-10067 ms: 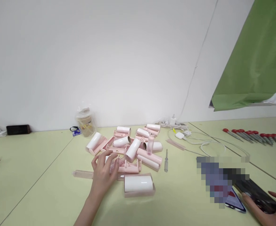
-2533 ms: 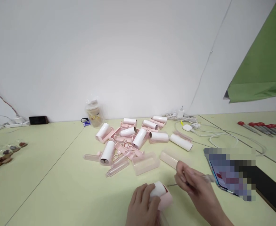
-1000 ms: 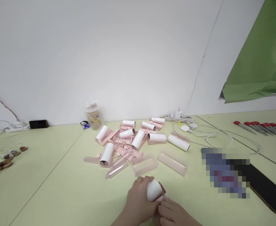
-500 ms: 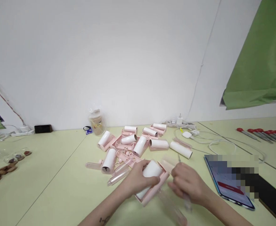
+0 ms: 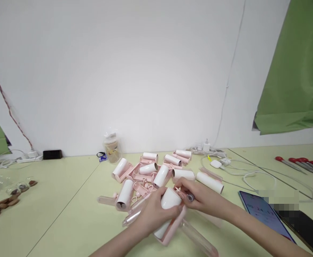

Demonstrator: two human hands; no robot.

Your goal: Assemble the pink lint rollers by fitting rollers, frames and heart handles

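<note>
My left hand [image 5: 155, 210] is closed around a lint roller [image 5: 170, 200], a white roll in a pale pink case, tilted just above the table. My right hand [image 5: 199, 198] has its fingertips pinched at the upper end of the white roll. A slim pen-like tool [image 5: 190, 197] with a dark round end sticks out of that hand; its tip is hidden. From beneath the roller a clear plastic handle [image 5: 199, 238] extends toward the lower right. Behind my hands several more lint rollers [image 5: 124, 192] lie in a pile, with pink cases and small pink heart-shaped hooks among them.
A phone [image 5: 263, 214] and a black slab [image 5: 303, 228] lie at right. White cables [image 5: 258, 175] and a power strip [image 5: 210, 152] run behind. Several red-topped grey tools [image 5: 292, 166] sit far right, a bagged cup [image 5: 112, 148] by the wall, brown wooden pieces [image 5: 1, 203] at left.
My right hand has moved up and left, from beside the roller to its upper end, where the fingers now pinch. My left hand keeps its hold. The view has tilted up slightly.
</note>
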